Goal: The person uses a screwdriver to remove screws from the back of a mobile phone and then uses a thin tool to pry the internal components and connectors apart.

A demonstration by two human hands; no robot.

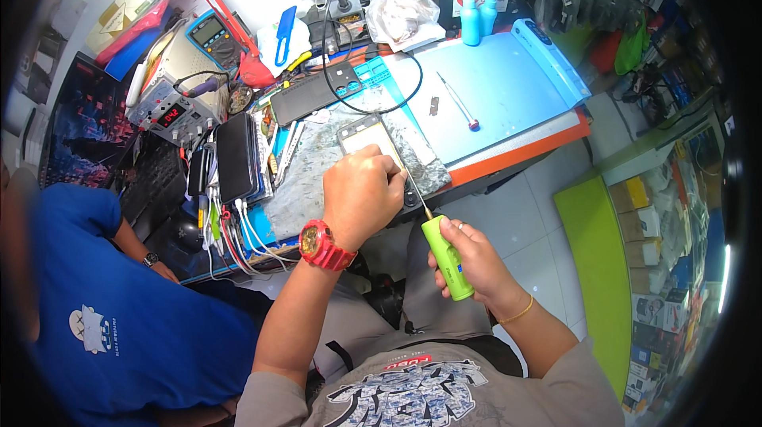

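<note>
My left hand (363,189), wearing a red watch, is closed over a phone part with a light panel (362,135) on a grimy grey work mat (298,197). Its fingertips are at the phone's right side, beside a thin metal shaft; what they grip is hidden. My right hand (468,260) grips a bright green tool handle (447,256) below and right of the phone, with the shaft reaching up along the phone's edge toward my left fingers. A dark piece (411,198) lies under the shaft near the bench's front edge.
A co-worker in blue (135,308) sits at left. Phones (236,159), cables, a power supply (169,113) and multimeter (208,34) crowd the bench's left. A blue pad (508,86) with a thin screwdriver (458,101) and blue bottles (471,24) lie rightward. A green-edged display case (587,252) stands right.
</note>
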